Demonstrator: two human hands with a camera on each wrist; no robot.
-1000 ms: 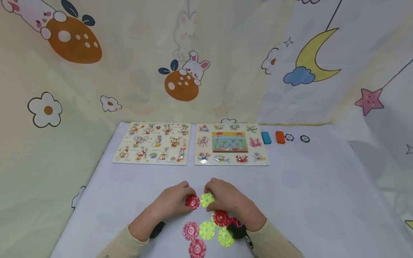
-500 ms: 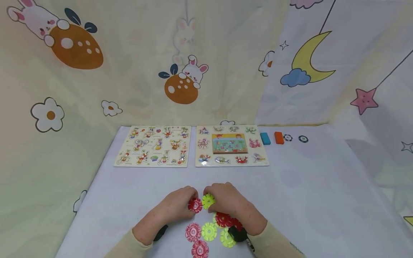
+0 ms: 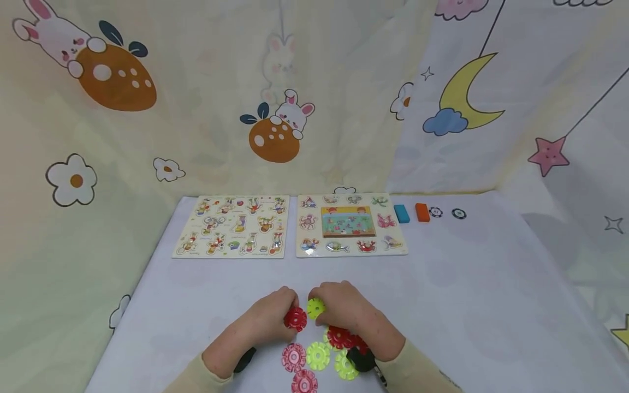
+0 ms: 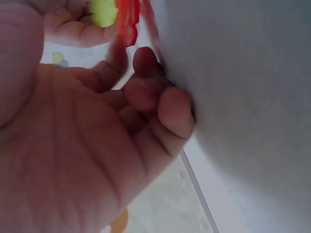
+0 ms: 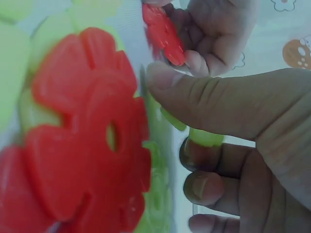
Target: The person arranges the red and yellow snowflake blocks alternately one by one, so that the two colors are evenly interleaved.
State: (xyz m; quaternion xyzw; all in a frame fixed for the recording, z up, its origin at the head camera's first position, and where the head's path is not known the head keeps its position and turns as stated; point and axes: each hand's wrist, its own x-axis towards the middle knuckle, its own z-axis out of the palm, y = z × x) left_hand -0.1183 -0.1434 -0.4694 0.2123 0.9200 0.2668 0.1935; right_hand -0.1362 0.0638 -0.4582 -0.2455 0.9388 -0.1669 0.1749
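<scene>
My left hand pinches a red notched snowflake disc between thumb and fingers. In the left wrist view the red disc stands edge-on at the fingertips, and the remaining fingers curl loosely near the white cloth. To its right, my right hand pinches a yellow-green snowflake disc. The two held discs face each other with a narrow gap between them. In the right wrist view, thumb and fingers cover most of the yellow-green disc.
Near the person lie pinkish-red discs, yellow-green discs and overlapping red discs beside the right wrist. Further back are two picture puzzle boards, a blue block, an orange block and two round chips.
The head view has shifted slightly. The red disc has come a little toward the person, and the yellow-green disc has turned narrower to the view. Both hands keep their hold.
</scene>
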